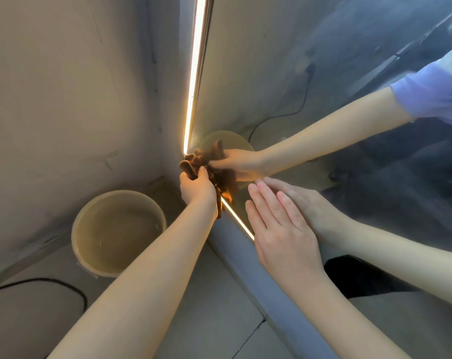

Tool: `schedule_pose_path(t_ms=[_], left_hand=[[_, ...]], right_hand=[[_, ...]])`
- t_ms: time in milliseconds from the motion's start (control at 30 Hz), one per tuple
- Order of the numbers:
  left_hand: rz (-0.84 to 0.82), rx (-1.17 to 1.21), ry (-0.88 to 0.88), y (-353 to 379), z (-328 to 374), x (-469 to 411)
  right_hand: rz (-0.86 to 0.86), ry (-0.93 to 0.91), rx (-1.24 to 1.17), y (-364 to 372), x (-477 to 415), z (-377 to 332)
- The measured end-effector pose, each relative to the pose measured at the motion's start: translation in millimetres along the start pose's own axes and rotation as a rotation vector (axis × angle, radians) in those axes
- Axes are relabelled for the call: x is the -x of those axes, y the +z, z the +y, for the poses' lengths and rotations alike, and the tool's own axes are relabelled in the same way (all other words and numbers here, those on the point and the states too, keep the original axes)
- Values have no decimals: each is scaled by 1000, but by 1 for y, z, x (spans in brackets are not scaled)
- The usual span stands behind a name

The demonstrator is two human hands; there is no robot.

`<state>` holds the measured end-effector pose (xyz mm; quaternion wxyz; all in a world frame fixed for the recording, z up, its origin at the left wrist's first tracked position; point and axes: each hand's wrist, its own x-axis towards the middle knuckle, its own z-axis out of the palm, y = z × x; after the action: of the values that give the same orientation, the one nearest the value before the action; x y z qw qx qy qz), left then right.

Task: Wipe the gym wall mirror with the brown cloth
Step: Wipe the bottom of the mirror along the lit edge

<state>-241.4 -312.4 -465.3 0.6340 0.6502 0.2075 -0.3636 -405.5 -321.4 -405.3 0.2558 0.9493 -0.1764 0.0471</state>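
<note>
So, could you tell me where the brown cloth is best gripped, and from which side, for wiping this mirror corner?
Probably its bunched middle, from the side away from the glass, as the left hand does: the brown cloth is crumpled against the mirror at its lit edge, with a tail hanging loose below.

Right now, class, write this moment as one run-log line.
left hand: grips brown cloth at lower corner of mirror | right hand: fingers straight, fingertips on glass | bucket: on floor, left
</note>
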Motion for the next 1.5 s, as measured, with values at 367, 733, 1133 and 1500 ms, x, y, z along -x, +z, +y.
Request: schedule_pose_path(t_ms=[367,733,1133,1500], left_hand=[[12,55,-81,-1,32,-14],[-129,5,41,-15,69,22],[-267,-45,134,-70,107,113],[-91,-29,304,-155,183,234]], right_hand=[[-19,22,-67,-2,-14,-7],[-23,86,-288,-27,-22,-12],[-1,341,-690,-111,-50,-4],[-27,385,-1086,-252,-83,25]])
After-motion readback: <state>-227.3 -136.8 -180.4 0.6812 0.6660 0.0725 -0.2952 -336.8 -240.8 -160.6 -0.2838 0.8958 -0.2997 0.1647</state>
